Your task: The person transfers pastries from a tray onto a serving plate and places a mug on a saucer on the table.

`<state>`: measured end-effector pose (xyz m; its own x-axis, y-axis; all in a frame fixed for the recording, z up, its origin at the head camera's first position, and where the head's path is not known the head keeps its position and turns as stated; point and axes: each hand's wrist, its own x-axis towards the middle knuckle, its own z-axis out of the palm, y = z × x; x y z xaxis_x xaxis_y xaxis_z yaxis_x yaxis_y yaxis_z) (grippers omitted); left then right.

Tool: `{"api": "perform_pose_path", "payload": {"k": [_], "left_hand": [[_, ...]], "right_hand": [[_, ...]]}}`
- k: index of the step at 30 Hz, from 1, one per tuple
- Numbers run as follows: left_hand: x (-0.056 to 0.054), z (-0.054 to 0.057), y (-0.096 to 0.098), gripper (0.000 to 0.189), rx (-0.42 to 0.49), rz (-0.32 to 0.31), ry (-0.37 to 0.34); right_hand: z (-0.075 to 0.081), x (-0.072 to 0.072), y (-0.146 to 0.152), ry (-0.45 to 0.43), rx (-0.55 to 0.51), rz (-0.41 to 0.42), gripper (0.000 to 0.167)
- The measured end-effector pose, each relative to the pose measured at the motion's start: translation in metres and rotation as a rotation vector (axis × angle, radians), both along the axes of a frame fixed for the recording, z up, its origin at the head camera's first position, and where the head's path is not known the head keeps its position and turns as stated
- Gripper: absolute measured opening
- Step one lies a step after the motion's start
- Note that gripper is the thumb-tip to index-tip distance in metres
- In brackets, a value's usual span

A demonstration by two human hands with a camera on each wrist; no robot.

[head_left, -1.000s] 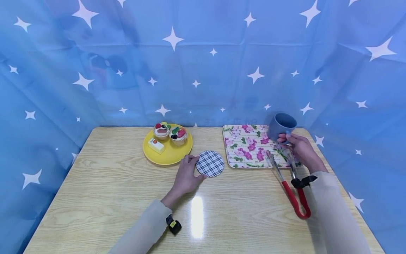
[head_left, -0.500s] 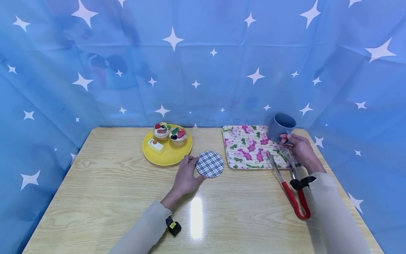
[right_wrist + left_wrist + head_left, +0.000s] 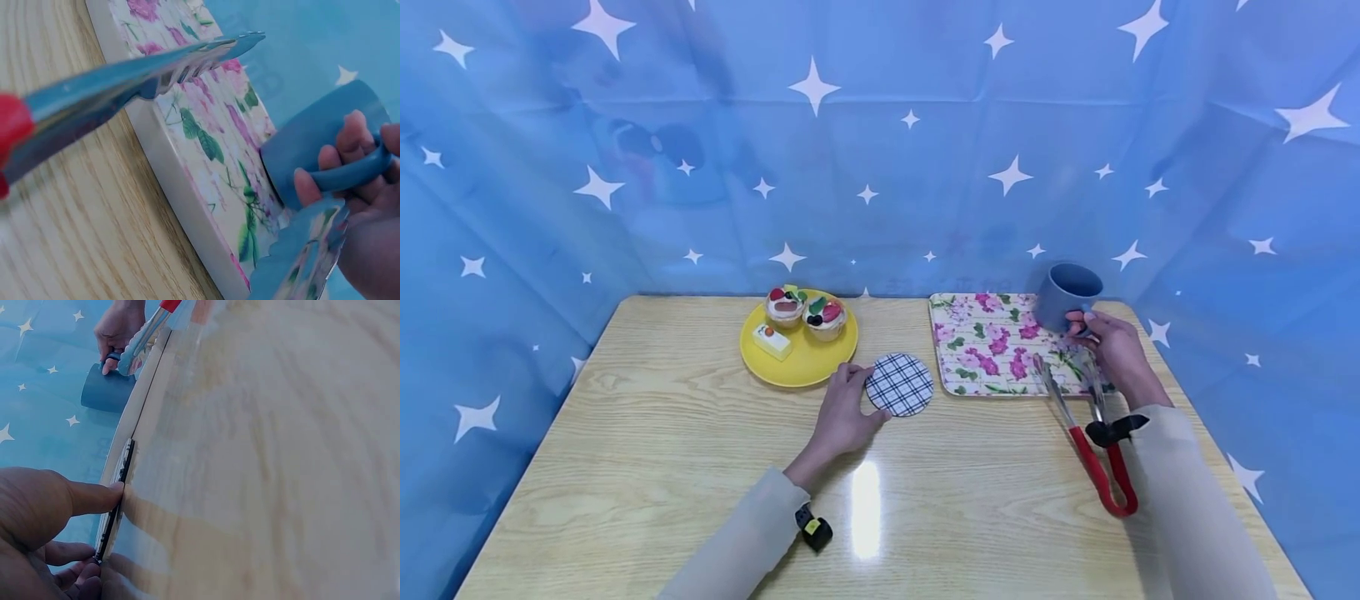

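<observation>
My left hand [image 3: 846,414] holds a round checked coaster [image 3: 900,384] by its left edge, thumb at the near rim and fingers at the far one. In the left wrist view the coaster [image 3: 116,497] shows edge-on, low over the wooden table [image 3: 281,487]. My right hand [image 3: 1116,350] grips the handle of a blue-grey mug [image 3: 1063,296] at the back right of a flowered tray [image 3: 981,354]. Fingers pass through the mug's handle [image 3: 353,174] in the right wrist view, where the mug's base meets the tray.
Red-handled metal tongs [image 3: 1097,471] lie with their tips on the tray, close beneath my right wrist. A yellow plate [image 3: 808,367] with two cupcakes [image 3: 825,321] and a small cake slice [image 3: 771,340] stands behind my left hand. A blue starry curtain [image 3: 880,150] borders the table.
</observation>
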<state>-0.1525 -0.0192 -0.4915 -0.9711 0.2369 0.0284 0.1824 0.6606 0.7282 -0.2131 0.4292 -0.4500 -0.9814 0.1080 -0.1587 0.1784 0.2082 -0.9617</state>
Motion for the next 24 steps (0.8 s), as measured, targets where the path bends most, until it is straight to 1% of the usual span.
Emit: {"api": "perform_pose_path", "payload": {"k": [2, 5, 10, 14, 18, 21, 24], "left_hand": [[0.0, 0.0, 0.0, 0.073, 0.001, 0.002, 0.001], [0.0, 0.001, 0.001, 0.073, -0.001, 0.003, -0.005], [0.0, 0.001, 0.001, 0.074, 0.012, 0.008, -0.024], [0.0, 0.001, 0.001, 0.073, 0.012, 0.01, -0.015], [0.001, 0.001, 0.001, 0.073, 0.013, 0.008, -0.008], [0.002, 0.002, 0.0, 0.073, 0.014, 0.007, 0.002], [0.002, 0.002, 0.0, 0.073, 0.019, 0.005, 0.006]], "right_hand": [[0.0, 0.0, 0.0, -0.006, 0.022, -0.007, 0.053], [0.002, 0.001, -0.001, -0.001, -0.01, -0.009, 0.053], [0.005, 0.006, -0.003, 0.019, -0.02, -0.012, 0.054], [0.009, 0.008, -0.005, 0.02, 0.025, -0.02, 0.057], [0.013, 0.012, -0.007, -0.007, 0.075, -0.017, 0.056], [0.016, 0.015, -0.009, -0.016, 0.081, -0.005, 0.054], [0.02, 0.017, -0.013, 0.009, 0.07, 0.004, 0.055]]}}
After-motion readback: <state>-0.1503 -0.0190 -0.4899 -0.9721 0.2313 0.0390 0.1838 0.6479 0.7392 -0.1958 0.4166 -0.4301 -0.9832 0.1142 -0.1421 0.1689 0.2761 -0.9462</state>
